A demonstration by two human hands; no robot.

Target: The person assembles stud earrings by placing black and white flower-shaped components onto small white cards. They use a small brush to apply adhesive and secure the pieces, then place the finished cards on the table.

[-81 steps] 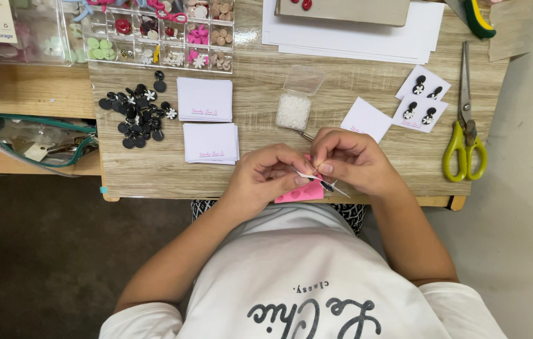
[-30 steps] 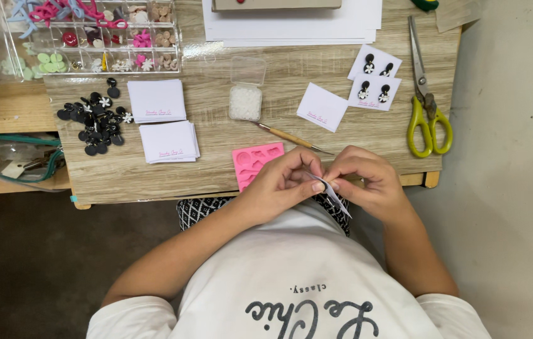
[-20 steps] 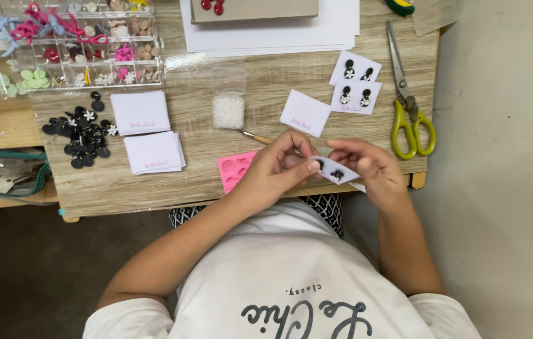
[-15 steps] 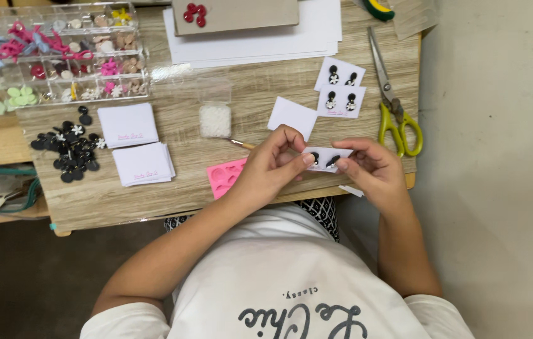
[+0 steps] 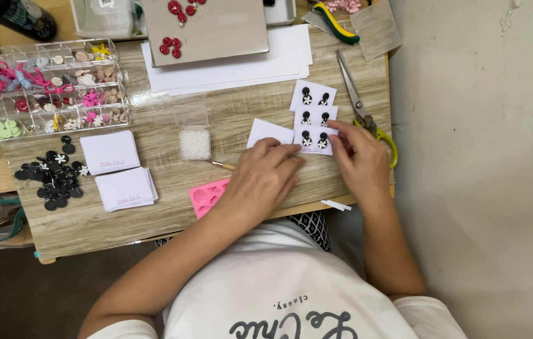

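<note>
left hand (image 5: 265,176) flat, right hand (image 5: 359,157) fingertips on earring card (image 5: 315,142)

Landmark: bead box (image 5: 195,143) on table (image 5: 153,207). Left of it, 2 card stacks (image 5: 119,169); further left, button pile (image 5: 53,179). Right: 3 earring cards (image 5: 313,117), then scissors (image 5: 360,107). Behind: paper sheets (image 5: 235,69). Before it: mold (image 5: 205,196).

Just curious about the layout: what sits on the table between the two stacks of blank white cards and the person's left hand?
In the head view, a pink mould lies between the card stacks and the left hand, with a thin brush just above it.
</note>
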